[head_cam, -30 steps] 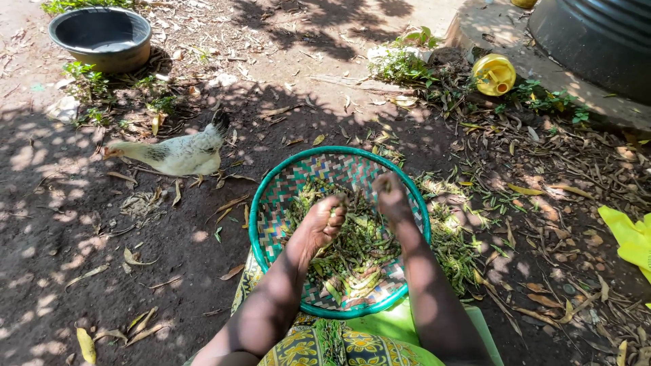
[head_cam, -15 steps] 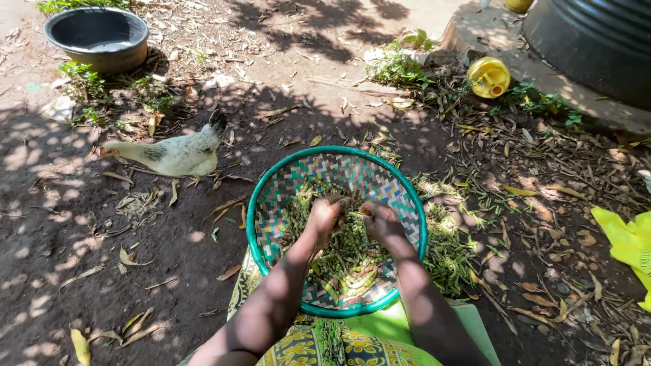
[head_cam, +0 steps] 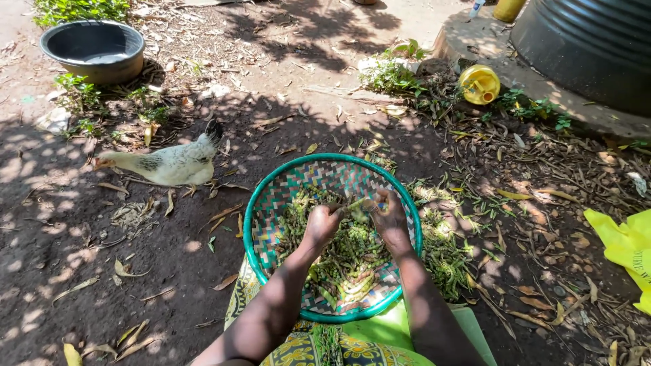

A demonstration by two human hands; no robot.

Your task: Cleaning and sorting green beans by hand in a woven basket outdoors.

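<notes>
**Hands mid-pod over basket, plenty left**

Both hands meet over the woven basket (head_cam: pixel 266 203), teal rim, resting on the person's lap. Only one view, head cam:

- Left hand (head_cam: pixel 323 224): fingers curled shut, pinching one end of a green pod (head_cam: pixel 354 202).
- Right hand (head_cam: pixel 389 215): fingers closed too, on the other end of what looks like the same pod; can't tell if it's split open yet, too small.
- Pod sits between the two hands, just above the pile of pods (head_cam: pixel 347 261) in the basket's middle.
- Pile covers most of the basket floor, woven pattern shows round the edges only.
- Heap of green pods/husks (head_cam: pixel 444 251) on the ground just right of the basket, touching its rim. Looks like discards, but can't confirm empties vs. full.
- No separate bowl of shelled beans visible near the hands.

Progress, judging from this: ground heap suggests a fair batch is done, but basket pile is big, so I'd call it roughly midway at best. Lots left.

Surroundings:
- Chicken (head_cam: pixel 169 165) on dirt, left of the basket, near but apart.
- Grey basin (head_cam: pixel 93 47) far upper left.
- Yellow jug (head_cam: pixel 479 83) on its side, upper right.
- Yellow bag (head_cam: pixel 627 247) at right edge.
</notes>
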